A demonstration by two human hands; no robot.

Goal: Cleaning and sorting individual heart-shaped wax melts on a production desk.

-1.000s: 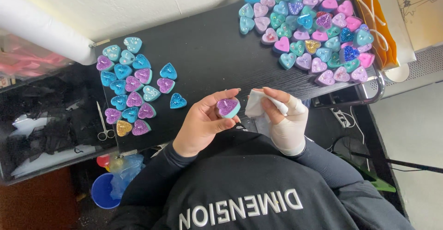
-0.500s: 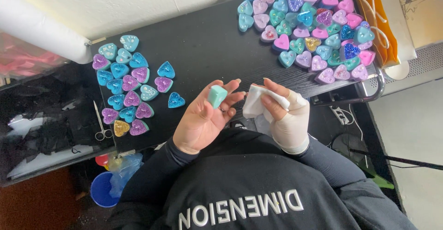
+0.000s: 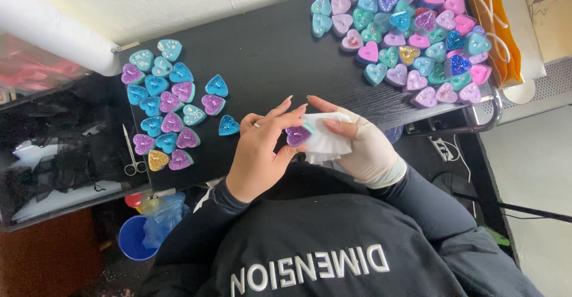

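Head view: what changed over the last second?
The left hand turned the heart-shaped piece it holds: purple glitter face up, then teal side, now purple again. The right hand, in a pale glove, brought the white cloth from apart to against the heart. Nothing picked up or released. Both heart piles, scissors and black table stayed put.

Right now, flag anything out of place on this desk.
Nothing spilled or broken. Small scissors lie right at the black desk's left edge, beside the heart-shaped pieces, possibly overhanging.
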